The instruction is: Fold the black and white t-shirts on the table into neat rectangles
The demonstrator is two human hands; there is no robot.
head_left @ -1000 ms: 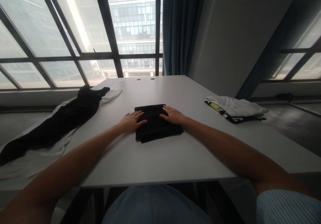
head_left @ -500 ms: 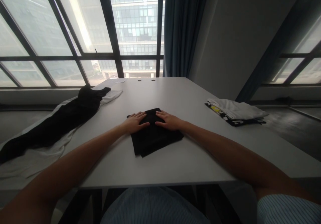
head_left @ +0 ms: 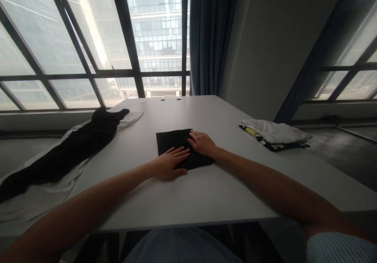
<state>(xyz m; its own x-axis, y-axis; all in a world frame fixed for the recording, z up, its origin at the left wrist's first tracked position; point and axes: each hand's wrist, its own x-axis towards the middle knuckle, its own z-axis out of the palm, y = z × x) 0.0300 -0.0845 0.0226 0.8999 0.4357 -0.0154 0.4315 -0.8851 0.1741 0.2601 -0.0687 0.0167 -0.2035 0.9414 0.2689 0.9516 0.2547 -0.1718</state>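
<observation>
cloth (head_left: 173, 139) lies folded — left hand (head_left: 168, 166) and right hand (head_left: 203, 143) atop.

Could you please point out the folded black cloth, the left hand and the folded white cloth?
Folded black cloth (head_left: 174, 140): head view, on its far part.
Left hand (head_left: 167, 166): head view, on its back.
Folded white cloth (head_left: 275, 132): head view, on its top.

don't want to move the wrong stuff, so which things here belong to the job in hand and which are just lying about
Belonging:
- folded black cloth, under the left hand and right hand
- white table, beneath it
- probably also, though untouched: black and white clothing at left, folded stack at right

Just about:
- flat white piece, far end
- blue curtain
</observation>
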